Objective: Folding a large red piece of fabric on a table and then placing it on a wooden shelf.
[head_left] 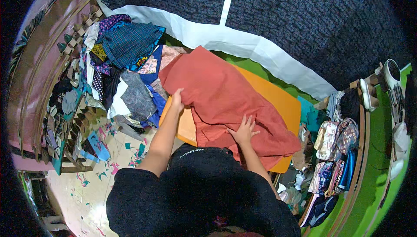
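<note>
Red cloth (226, 85) is laid, rumpled, across an orange table (278, 100).
At left, room is crowded by heaped garments (130, 46); the cloth's edge is met by the left hand (177, 100), though whether it is pinched cannot be told. Mid-cloth, the right hand (243, 133) is pressed down, fingers spread, seemingly against slipping; bare tabletop is left beyond, toward the far right edge.

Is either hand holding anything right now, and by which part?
The left hand touches the left edge of the red cloth; whether it grips can't be told. The right hand lies spread on top, gripping nothing.
</note>
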Available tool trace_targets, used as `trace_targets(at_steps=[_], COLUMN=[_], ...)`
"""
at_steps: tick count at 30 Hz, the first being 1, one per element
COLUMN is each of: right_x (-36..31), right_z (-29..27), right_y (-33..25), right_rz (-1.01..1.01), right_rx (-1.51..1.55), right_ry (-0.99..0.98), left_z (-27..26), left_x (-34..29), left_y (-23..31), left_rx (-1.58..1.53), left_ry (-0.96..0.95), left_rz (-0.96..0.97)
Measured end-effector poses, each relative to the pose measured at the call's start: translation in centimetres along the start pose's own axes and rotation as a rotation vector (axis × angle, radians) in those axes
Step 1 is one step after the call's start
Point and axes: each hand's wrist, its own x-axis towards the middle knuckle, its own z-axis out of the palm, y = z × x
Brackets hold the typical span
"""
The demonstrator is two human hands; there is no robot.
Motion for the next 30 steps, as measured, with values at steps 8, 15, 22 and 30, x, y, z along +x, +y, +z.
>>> trace_targets(at_steps=[8, 15, 22, 30], right_x=[1.6, 0.7, -2.0, -5.9], right_z=[3.4, 4.2, 4.7, 5.1], right_y=[1.9, 4.8, 9.1, 11.1], right_rz=[-0.117, -0.215, -0.500, -0.425], right_rx=[-0.154, 0.018, 0.190, 0.430], right_ry=[0.122, 0.253, 0.344, 0.280], left_z=[-3.8, -6.5, -10.7, -13.0], left_x=[-3.3, -8.1, -15.1, -20.7], left_y=[-2.6, -5.0, -7.7, -6.2], left_rx=[0.502, 0.623, 0.598, -0.008], left_ry=[0.247, 0.293, 0.323, 0.015], left_rz=[0.326, 0.374, 0.545, 0.068])
